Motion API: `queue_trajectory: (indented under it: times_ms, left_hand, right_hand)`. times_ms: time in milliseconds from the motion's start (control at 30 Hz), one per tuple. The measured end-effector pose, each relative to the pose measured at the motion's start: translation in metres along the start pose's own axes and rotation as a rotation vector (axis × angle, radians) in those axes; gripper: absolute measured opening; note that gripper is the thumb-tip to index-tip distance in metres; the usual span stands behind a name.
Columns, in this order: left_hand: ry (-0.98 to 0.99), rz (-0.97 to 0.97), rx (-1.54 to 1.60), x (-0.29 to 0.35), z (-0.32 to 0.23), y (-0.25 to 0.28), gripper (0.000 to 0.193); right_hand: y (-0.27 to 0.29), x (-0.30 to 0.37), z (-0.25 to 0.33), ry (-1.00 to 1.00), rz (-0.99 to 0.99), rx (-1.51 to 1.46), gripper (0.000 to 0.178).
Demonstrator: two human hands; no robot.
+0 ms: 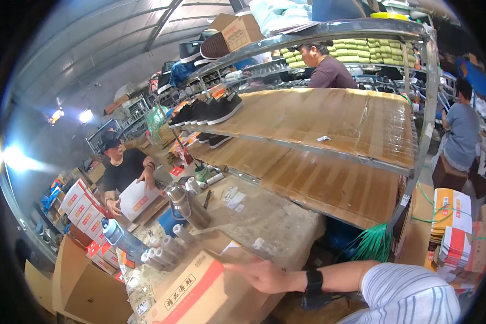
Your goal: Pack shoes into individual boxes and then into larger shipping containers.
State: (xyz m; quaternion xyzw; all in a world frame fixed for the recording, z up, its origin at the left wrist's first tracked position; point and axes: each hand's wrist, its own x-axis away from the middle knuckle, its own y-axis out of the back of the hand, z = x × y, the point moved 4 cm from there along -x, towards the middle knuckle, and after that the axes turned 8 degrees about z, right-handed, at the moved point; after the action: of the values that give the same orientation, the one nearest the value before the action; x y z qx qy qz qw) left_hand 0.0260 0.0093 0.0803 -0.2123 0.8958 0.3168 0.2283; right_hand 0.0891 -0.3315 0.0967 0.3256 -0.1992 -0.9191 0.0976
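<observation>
Right hand [264, 276], only one visible, at red-striped cardboard carton [202, 289] lying near-left, stripe running near-left to far-right; can't tell whether gripping.

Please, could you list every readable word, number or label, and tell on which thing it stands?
I give places only, without copying wording.
Brown carton: large black framed characters, clear.
White box in a co-worker's hands: reddish print, too small.
Stacked white boxes: reddish print, too small.
Top shelf carton: reddish print, too small.
Packs at right: print, too small.
Table papers: too blurred.
</observation>
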Motion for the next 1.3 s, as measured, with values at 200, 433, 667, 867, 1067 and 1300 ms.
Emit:
queue_trajectory:
  times_ms: [200,433,667,867,1067,1300]
  left_hand:
    - [-0.318,0.103,0.369,-0.069,-0.054,0.001,0.047]
    - [0.066,0.371,0.151,-0.122,0.032,-0.071,0.064]
    - [0.075,0.4,0.0,-0.107,0.002,-0.064,0.088]
    - [0.04,0.197,0.047,-0.102,0.014,-0.071,0.091]
    - [-0.186,0.297,0.066,-0.089,0.04,-0.059,0.059]
    - [0.014,0.359,-0.453,-0.071,-0.032,-0.044,0.048]
  right_hand:
    - [0.036,-0.066,0.054,0.177,-0.112,0.009,0.048]
    - [-0.037,-0.092,-0.032,0.248,0.163,0.229,0.031]
    - [-0.047,-0.108,-0.008,0.455,0.075,0.279,0.022]
    - [0.04,-0.109,-0.108,-0.207,-0.559,-0.311,0.037]
    - [-0.01,-0.101,-0.077,-0.161,0.371,-0.025,0.069]
    - [-0.013,-0.097,-0.038,-0.155,0.174,0.424,0.047]
